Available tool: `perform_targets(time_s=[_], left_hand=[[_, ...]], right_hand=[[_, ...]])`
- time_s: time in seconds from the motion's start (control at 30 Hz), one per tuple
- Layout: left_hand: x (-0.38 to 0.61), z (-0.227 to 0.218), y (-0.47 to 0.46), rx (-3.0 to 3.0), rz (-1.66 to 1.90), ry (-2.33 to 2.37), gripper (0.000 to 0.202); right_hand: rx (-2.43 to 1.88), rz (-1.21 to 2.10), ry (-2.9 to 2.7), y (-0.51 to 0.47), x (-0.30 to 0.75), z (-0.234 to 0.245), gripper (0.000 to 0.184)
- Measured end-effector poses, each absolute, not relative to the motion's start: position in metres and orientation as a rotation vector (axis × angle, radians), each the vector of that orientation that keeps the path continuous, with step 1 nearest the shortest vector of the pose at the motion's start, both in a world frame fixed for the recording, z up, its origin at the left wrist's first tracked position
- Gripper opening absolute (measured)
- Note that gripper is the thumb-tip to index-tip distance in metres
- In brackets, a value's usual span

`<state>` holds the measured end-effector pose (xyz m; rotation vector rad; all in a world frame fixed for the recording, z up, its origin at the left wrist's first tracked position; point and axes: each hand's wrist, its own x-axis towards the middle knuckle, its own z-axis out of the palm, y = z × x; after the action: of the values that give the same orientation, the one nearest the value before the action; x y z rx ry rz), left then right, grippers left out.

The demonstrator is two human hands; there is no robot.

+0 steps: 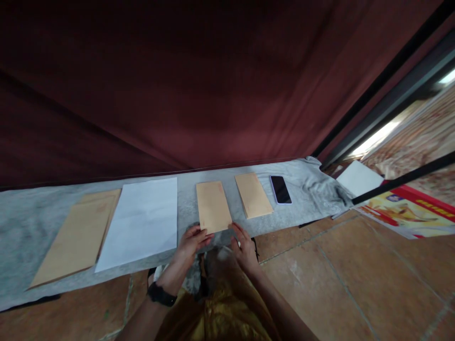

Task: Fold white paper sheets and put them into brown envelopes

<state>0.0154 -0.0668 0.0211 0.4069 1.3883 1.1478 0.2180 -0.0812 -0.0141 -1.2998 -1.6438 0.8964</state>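
A small tan envelope [212, 206] lies on the grey cloth [28, 215] in front of me. My left hand [191, 242] pinches its near left corner with curled fingers. Just off the envelope's near right corner, my right hand [243, 246] has its fingertips at the edge, fingers bent. A second small tan envelope [253, 194] lies to the right of the first. To the left, a white sheet of paper [142, 221] rests flat, with large brown envelopes [78, 235] stacked beside it.
A black phone [280, 189] lies on the cloth right of the second envelope. A dark red curtain [177, 85] hangs behind. Tiled floor [355, 279] spreads to the right, with a white sheet [359, 179] and a printed red-yellow poster [408, 210] on it.
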Motion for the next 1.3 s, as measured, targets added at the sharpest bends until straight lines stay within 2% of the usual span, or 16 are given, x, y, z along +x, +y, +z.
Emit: perform_targets(time_s=[0.17,0.27,0.37,0.47,0.67,0.83,1.07,1.3], left_hand=[[0.022,0.024,-0.079,0.325,1.171,1.302,0.043],[0.029,0.024,-0.084,0.28,1.155,1.283,0.047],[0.036,0.023,-0.087,0.291,1.093,1.292,0.045],[0.039,0.022,-0.089,0.367,1.056,1.295,0.046],[0.044,0.02,-0.088,0.467,1.023,1.348,0.053],[0.053,0.029,-0.08,0.518,1.035,1.313,0.051],[0.072,0.054,-0.05,0.537,1.1,1.239,0.061],[0.064,0.038,-0.057,0.467,1.076,1.258,0.054]], right_hand=[[-1.297,1.474,-0.805,-0.081,0.209,-0.019,0.048],[-1.175,1.791,-0.509,-0.076,0.204,-0.027,0.043],[-1.142,1.884,-0.412,-0.069,0.2,-0.034,0.035],[-1.16,1.934,-0.345,-0.063,0.2,-0.037,0.036],[-1.199,1.889,-0.33,-0.06,0.197,-0.031,0.045],[-1.211,1.729,-0.441,-0.053,0.205,-0.003,0.053],[-1.18,1.52,-0.542,-0.025,0.241,0.035,0.053],[-1.228,1.432,-0.471,0.005,0.287,0.037,0.045]])
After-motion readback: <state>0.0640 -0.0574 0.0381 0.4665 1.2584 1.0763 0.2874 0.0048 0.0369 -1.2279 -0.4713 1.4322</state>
